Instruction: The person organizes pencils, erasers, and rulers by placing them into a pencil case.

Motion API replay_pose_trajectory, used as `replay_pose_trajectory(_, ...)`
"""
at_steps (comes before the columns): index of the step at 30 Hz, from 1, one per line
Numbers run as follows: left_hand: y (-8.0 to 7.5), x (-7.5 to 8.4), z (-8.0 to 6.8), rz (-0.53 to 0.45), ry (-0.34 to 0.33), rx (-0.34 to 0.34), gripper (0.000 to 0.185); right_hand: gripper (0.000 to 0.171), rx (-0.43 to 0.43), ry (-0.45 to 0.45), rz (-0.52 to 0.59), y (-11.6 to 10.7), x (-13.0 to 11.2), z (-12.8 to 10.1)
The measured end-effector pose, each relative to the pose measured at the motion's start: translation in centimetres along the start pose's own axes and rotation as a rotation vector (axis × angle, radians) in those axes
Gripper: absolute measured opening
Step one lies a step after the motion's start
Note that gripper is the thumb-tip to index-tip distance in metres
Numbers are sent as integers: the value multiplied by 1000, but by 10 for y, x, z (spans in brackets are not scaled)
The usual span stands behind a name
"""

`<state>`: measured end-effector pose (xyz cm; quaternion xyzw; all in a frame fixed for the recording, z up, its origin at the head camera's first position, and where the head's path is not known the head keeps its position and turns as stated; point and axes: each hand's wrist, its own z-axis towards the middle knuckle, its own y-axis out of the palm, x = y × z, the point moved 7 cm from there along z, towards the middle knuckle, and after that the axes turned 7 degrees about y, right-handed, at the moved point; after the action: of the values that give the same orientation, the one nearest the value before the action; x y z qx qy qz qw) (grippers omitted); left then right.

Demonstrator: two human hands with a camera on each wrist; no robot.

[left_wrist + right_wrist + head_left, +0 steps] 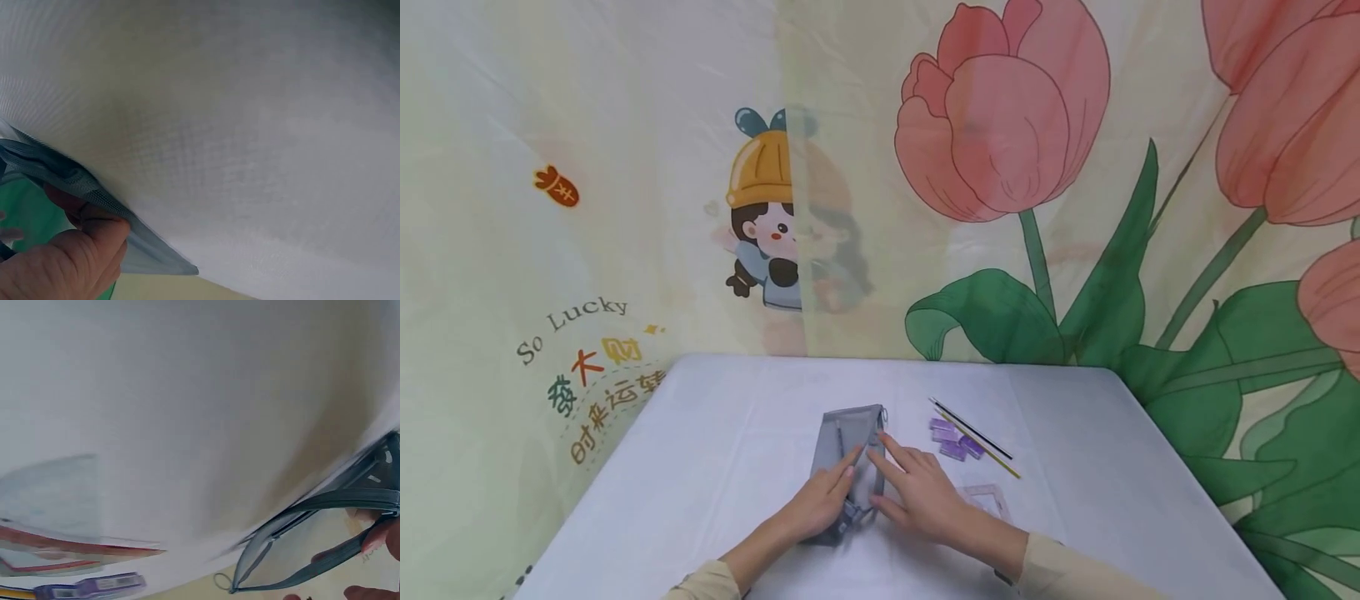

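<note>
A grey mesh zip pouch (829, 446) lies on the white table in front of me, its zipped side gaping toward the right. My left hand (822, 500) grips the pouch near its lower middle; in the left wrist view its curled fingers pinch the mesh edge (159, 250). On the right side of the pouch is my right hand (925, 492), fingers spread along the opening. The right wrist view shows its fingertips (375, 537) holding the dark zip edge (325, 569). A thin dark line shows on the mesh; what it is I cannot tell.
Right of the pouch lie a black-and-white pencil (973, 429), a yellow pencil (992, 454) and several small purple labelled pieces (953, 450). A clear set square (992, 492) lies partly behind my right forearm. A printed curtain (850, 167) hangs behind the table.
</note>
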<state>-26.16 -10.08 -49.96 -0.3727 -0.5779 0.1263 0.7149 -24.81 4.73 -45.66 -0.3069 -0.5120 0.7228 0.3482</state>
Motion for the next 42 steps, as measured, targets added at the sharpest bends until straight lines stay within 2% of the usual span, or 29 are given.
replay_pose_trajectory(3,0,1,1,-2,1,-11,51,72,-17,-4,-16,2,6,-7)
replay_pose_trajectory(7,1,1,2,-16,0,-27,51,78,-46,-18,-18,6,12,-15)
replay_pose_trajectory(12,3,1,1,-36,-29,-50,50,84,-87,58,27,8,23,-19)
replay_pose_trajectory(15,3,1,1,-34,-41,-51,50,87,-69,98,46,5,31,-22)
replay_pose_trajectory(27,5,-3,4,-39,-84,-73,49,91,-10,192,4,-2,66,-32)
replay_pose_trajectory(34,5,-3,4,-51,-35,-83,49,89,-14,228,-36,-5,86,-41)
replay_pose_trajectory(42,4,-3,6,-23,-6,-78,49,86,-13,309,-13,-6,115,-52)
